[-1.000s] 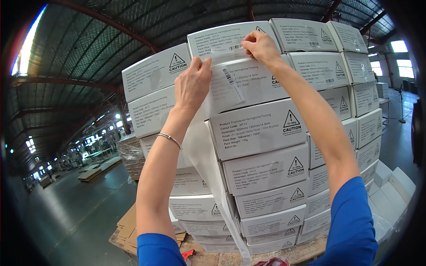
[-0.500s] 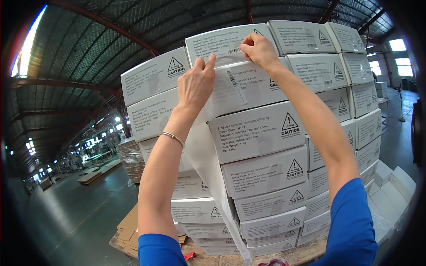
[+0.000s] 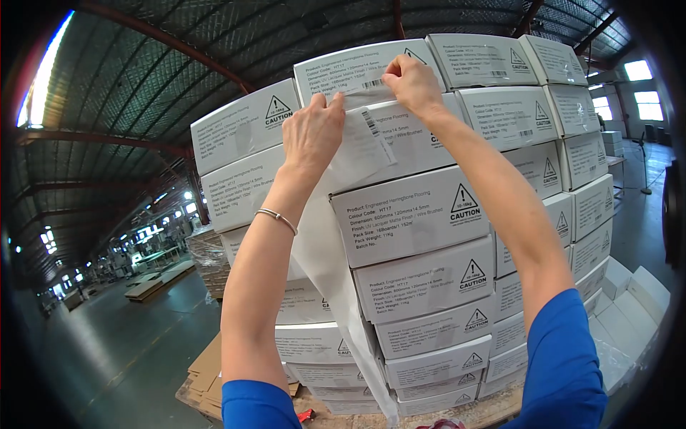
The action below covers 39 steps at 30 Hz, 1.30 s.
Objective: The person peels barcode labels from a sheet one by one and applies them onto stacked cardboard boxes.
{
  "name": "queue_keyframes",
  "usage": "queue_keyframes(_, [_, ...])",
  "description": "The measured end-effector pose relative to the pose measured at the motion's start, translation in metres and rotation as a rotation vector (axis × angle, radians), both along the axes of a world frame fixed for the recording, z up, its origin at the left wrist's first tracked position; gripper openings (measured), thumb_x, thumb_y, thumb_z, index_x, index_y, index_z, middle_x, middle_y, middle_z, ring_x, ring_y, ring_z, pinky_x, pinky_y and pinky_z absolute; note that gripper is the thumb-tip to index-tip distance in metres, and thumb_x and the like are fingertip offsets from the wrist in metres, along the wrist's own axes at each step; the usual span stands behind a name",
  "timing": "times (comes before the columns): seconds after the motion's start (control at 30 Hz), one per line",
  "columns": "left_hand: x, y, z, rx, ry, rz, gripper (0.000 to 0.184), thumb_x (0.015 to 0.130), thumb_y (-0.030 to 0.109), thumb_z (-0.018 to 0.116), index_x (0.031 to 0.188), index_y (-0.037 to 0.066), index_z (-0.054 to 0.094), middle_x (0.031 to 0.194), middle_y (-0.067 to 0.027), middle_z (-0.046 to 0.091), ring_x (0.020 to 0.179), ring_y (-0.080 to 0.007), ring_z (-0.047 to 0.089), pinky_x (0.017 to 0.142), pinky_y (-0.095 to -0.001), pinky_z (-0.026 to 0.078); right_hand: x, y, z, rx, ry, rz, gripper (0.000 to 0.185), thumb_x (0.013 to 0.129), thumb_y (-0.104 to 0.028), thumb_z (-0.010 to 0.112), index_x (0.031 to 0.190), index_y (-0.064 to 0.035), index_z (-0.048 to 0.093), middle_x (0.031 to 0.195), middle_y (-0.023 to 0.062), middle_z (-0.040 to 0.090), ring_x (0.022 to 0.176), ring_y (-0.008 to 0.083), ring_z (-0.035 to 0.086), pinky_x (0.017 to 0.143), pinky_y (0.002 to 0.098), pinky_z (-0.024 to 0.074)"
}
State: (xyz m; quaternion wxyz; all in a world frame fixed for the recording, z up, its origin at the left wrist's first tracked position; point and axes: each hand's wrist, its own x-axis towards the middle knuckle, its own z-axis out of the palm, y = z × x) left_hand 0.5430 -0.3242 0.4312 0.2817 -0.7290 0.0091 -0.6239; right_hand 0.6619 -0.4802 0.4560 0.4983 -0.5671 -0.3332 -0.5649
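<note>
A long white strip of labels hangs from my left hand, whose fingers are closed on its upper part. Near that hand, a clear label with a barcode hangs on the strip, tilted. My right hand is pinched at the right end of another clear barcode label, which lies against the front of an upper white flooring box. My left fingertips are by this label's left end. Behind the strip is another white flooring box. The exact grip of both fingertips is partly hidden.
More white boxes with caution marks are stacked on a wooden base. Flattened cardboard and a red object lie low at the left. Open white cartons stand at the right.
My right hand has shifted slightly left and down, staying at the label's end. My left hand keeps the strip and has moved slightly left in view.
</note>
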Motion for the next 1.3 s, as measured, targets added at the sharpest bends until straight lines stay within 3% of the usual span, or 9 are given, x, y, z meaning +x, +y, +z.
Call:
queue_keyframes(0.4, [0.002, 0.005, 0.003, 0.011, -0.023, 0.003, 0.025, 0.094, 0.028, 0.051, 0.117, 0.024, 0.057, 0.083, -0.0052, 0.059, 0.067, -0.0265, 0.065, 0.057, -0.0395, 0.053, 0.009, 0.009, 0.001, 0.015, -0.127, -0.182, 0.014, 0.081, -0.018, 0.068, 0.084, -0.0059, 0.062, 0.08, 0.0126, 0.067, 0.078, 0.0303, 0.065, 0.07, 0.0395, 0.0509])
queue_keyframes(0.63, [-0.001, 0.005, 0.001, -0.037, 0.014, 0.009, 0.026, 0.094, 0.028, 0.052, 0.119, 0.023, 0.058, 0.085, -0.0055, 0.06, 0.069, -0.0264, 0.065, 0.059, -0.0395, 0.052, 0.012, -0.013, -0.007, 0.079, -0.107, -0.505, 0.016, 0.083, -0.016, 0.065, 0.097, -0.0089, 0.061, 0.094, 0.0084, 0.066, 0.088, 0.0288, 0.064, 0.072, 0.0421, 0.0506])
queue_keyframes(0.77, [-0.007, 0.006, -0.008, -0.056, 0.001, -0.203, 0.026, 0.091, 0.03, 0.057, 0.115, 0.018, 0.063, 0.088, -0.0083, 0.063, 0.072, -0.0271, 0.065, 0.063, -0.038, 0.052, 0.029, -0.032, -0.019, -0.049, -0.579, -0.62, 0.022, 0.088, -0.014, 0.059, 0.109, -0.0088, 0.062, 0.106, 0.0092, 0.064, 0.101, 0.0279, 0.061, 0.082, 0.0389, 0.0497])
queue_keyframes(0.9, [-0.032, -0.002, -0.03, -0.143, 0.111, -0.476, 0.026, 0.087, 0.027, 0.065, 0.107, 0.01, 0.067, 0.089, -0.0068, 0.069, 0.074, -0.0206, 0.067, 0.066, -0.0309, 0.051, 0.016, -0.034, -0.047, -0.237, -0.729, -0.866, 0.029, 0.091, -0.013, 0.055, 0.119, -0.0065, 0.059, 0.113, 0.0113, 0.063, 0.11, 0.0252, 0.058, 0.092, 0.0347, 0.0462])
queue_keyframes(0.93, [-0.041, -0.003, -0.038, -0.287, 0.287, -0.619, 0.026, 0.087, 0.026, 0.066, 0.105, 0.008, 0.067, 0.088, -0.0051, 0.069, 0.074, -0.0165, 0.065, 0.066, -0.0288, 0.05, 0.011, -0.034, -0.058, -0.247, -0.721, -0.862, 0.029, 0.091, -0.013, 0.055, 0.119, -0.0065, 0.059, 0.113, 0.0113, 0.063, 0.11, 0.0252, 0.058, 0.092, 0.0347, 0.0462])
queue_keyframes(1.03, [-0.065, -0.006, -0.06, -0.597, 0.65, -0.902, 0.024, 0.087, 0.023, 0.068, 0.102, 0.005, 0.069, 0.084, -0.0017, 0.069, 0.075, -0.0082, 0.062, 0.066, -0.0247, 0.048, -0.059, -0.043, -0.096, -0.427, -0.284, 0.159, 0.032, 0.091, -0.014, 0.056, 0.121, -0.0037, 0.058, 0.116, 0.0116, 0.063, 0.109, 0.0228, 0.059, 0.095, 0.033, 0.0448])
queue_keyframes(1.07, [-0.072, -0.006, -0.067, -0.66, 0.776, -0.953, 0.025, 0.087, 0.022, 0.068, 0.104, 0.004, 0.068, 0.086, -0.0005, 0.067, 0.076, -0.0063, 0.06, 0.067, -0.0235, 0.048, -0.076, -0.045, -0.109, -0.435, -0.269, 0.16, 0.032, 0.091, -0.014, 0.056, 0.121, -0.0037, 0.058, 0.116, 0.0116, 0.063, 0.109, 0.0228, 0.059, 0.095, 0.033, 0.0448])
queue_keyframes(1.13, [-0.082, -0.007, -0.082, -0.783, 1.029, -1.05, 0.026, 0.088, 0.02, 0.067, 0.107, 0.002, 0.067, 0.089, 0.0019, 0.065, 0.08, -0.0026, 0.056, 0.069, -0.0211, 0.047, -0.101, -0.048, -0.133, -0.659, -0.083, 0.624, 0.032, 0.089, -0.011, 0.06, 0.119, -0.0019, 0.059, 0.111, 0.0113, 0.064, 0.103, 0.0216, 0.061, 0.092, 0.0333, 0.0473])
queue_keyframes(1.3, [-0.096, -0.008, -0.119, -1.065, 1.217, -1.224, 0.029, 0.088, 0.02, 0.068, 0.109, 0.001, 0.066, 0.094, 0.0001, 0.066, 0.082, -0.0046, 0.058, 0.072, -0.021, 0.048, -0.114, -0.05, -0.168, -0.73, -0.15, 0.611, 0.035, 0.084, -0.007, 0.066, 0.119, -0.0056, 0.061, 0.105, 0.0108, 0.063, 0.094, 0.0225, 0.063, 0.083, 0.0323, 0.0511])
